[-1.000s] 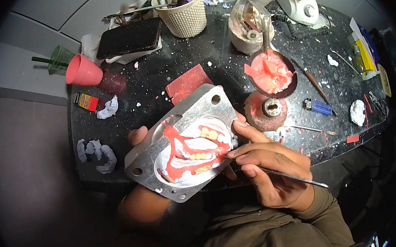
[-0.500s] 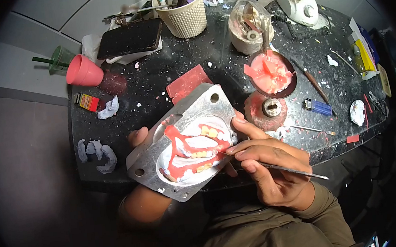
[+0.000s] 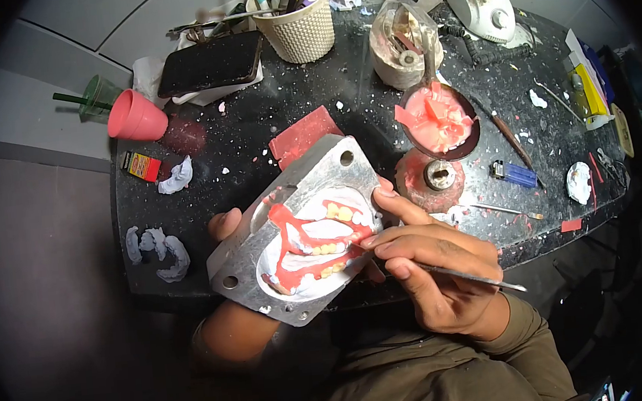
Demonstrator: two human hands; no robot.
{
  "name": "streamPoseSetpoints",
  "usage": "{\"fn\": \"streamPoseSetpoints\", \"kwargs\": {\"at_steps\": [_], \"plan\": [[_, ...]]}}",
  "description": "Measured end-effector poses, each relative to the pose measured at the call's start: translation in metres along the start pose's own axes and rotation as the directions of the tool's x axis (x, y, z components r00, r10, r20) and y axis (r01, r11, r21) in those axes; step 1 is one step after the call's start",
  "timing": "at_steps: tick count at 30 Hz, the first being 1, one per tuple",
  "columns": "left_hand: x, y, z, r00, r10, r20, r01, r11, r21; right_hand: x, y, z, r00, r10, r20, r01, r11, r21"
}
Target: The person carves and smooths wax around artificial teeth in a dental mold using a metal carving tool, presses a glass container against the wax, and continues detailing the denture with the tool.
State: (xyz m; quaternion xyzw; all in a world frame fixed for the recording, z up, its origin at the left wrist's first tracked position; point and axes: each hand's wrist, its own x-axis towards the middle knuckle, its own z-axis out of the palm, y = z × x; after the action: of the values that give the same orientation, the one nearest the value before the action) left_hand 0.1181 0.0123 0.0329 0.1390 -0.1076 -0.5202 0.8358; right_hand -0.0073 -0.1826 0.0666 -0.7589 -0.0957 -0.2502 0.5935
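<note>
A grey metal denture flask (image 3: 239, 265) is tilted over the table's front edge. My left hand (image 3: 225, 224) supports it from beneath; its thumb shows at the left side and most fingers are hidden. White plaster (image 3: 319, 260) fills the flask's oval opening, with red wax (image 3: 284, 238) and yellowish artificial teeth (image 3: 325, 250) set in it. My right hand (image 3: 448, 258) is closed around a thin metal wax carver (image 3: 469, 278), its tip at the wax on the right side of the opening. Fingers of this hand also lie near the flask's right edge.
Behind the flask lies a pink wax sheet (image 3: 304, 135). A pan of pink wax pieces (image 3: 440, 117) stands above a small burner (image 3: 434, 183). To the right are a blue lighter (image 3: 515, 173) and a brush-like tool (image 3: 505, 209). White plaster pieces (image 3: 169, 256) and a pink cup (image 3: 136, 116) sit left.
The flask has shifted very slightly right, and the carver's handle end has moved a little left. My grip on both looks the same.
</note>
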Motion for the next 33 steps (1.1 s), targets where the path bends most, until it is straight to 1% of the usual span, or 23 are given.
{"fn": "streamPoseSetpoints", "kwargs": {"at_steps": [1,2,3,5,6,7,9,11,13,14,15,17,20,23,25,26,28,29,31,33], "plan": [[0.001,-0.002,0.009,0.996,0.019,-0.087,-0.019,1.0,-0.003,-0.001,-0.001,-0.002,1.0,0.0,0.012,0.0,0.998,0.056],[0.003,-0.002,0.011,0.991,0.03,-0.131,-0.031,1.0,-0.003,-0.001,-0.001,-0.003,1.0,-0.002,0.025,-0.001,0.994,0.112],[0.004,-0.002,0.013,0.984,0.042,-0.174,-0.043,0.999,-0.002,-0.003,-0.002,-0.005,1.0,-0.005,0.027,0.002,0.994,0.113],[0.01,0.0,0.007,0.997,-0.008,-0.081,0.009,1.0,0.021,-0.008,-0.004,-0.009,0.999,-0.027,-0.023,0.032,0.952,0.305],[0.012,0.0,0.003,0.998,-0.024,-0.05,0.025,0.999,0.03,-0.012,-0.004,-0.014,0.998,-0.055,0.011,0.05,0.965,0.259],[0.012,0.0,-0.002,1.0,-0.03,0.001,0.03,0.999,0.017,-0.011,-0.004,-0.014,0.998,-0.055,0.013,0.05,0.965,0.259],[0.013,0.002,0.002,0.998,-0.032,0.054,0.031,0.999,0.008,-0.006,-0.004,-0.014,0.983,-0.18,-0.024,0.18,0.954,0.238],[0.01,0.005,0.015,0.999,-0.031,-0.036,0.034,0.996,0.083,-0.011,-0.007,-0.014,0.986,-0.163,-0.028,0.165,0.96,0.228],[0.007,0.005,0.01,0.998,-0.061,0.012,0.061,0.998,0.007,-0.011,-0.012,-0.013,1.0,0.004,0.013,-0.005,0.994,0.106],[0.005,0.004,0.013,0.999,-0.032,-0.03,0.032,0.999,0.017,-0.007,-0.012,-0.014,0.998,-0.047,0.045,0.049,0.998,-0.047],[0.006,0.002,0.014,0.999,-0.022,-0.049,0.023,1.0,0.019,-0.004,-0.011,-0.012,0.998,-0.05,0.044,0.052,0.998,-0.046],[0.006,-0.001,0.018,0.996,-0.003,-0.086,0.005,1.0,0.022,-0.001,-0.009,-0.005,0.994,-0.093,0.056,0.1,0.986,-0.137],[0.008,-0.005,0.013,0.997,0.077,-0.005,-0.077,0.992,0.104,-0.003,-0.006,0.001,0.996,-0.08,0.036,0.084,0.987,-0.138],[0.007,-0.008,0.017,0.99,0.139,-0.029,-0.132,0.975,0.181,-0.004,-0.007,0.006,0.998,-0.059,0.001,0.058,0.992,-0.111],[0.008,-0.008,0.023,0.987,0.153,-0.051,-0.136,0.96,0.243,-0.004,-0.008,0.008,0.998,-0.053,-0.022,0.05,0.994,-0.095],[0.007,-0.009,0.025,0.987,0.153,-0.05,-0.137,0.96,0.244,-0.005,-0.008,0.009,0.998,-0.049,-0.036,0.044,0.992,-0.118],[0.006,-0.012,0.028,0.971,0.219,-0.097,-0.176,0.927,0.33,-0.005,-0.007,0.011,0.998,-0.047,-0.051,0.039,0.989,-0.142],[0.006,-0.012,0.027,0.971,0.22,-0.096,-0.177,0.927,0.331,-0.005,-0.006,0.011,0.998,-0.053,-0.042,0.048,0.992,-0.121],[0.007,-0.011,0.025,0.969,0.231,-0.084,-0.166,0.867,0.469,-0.004,-0.005,0.011,0.997,-0.063,-0.033,0.06,0.993,-0.099],[0.007,-0.012,0.028,0.964,0.247,-0.097,-0.169,0.855,0.49,-0.005,-0.005,0.01,0.999,-0.043,-0.024,0.042,0.998,-0.041]]}}
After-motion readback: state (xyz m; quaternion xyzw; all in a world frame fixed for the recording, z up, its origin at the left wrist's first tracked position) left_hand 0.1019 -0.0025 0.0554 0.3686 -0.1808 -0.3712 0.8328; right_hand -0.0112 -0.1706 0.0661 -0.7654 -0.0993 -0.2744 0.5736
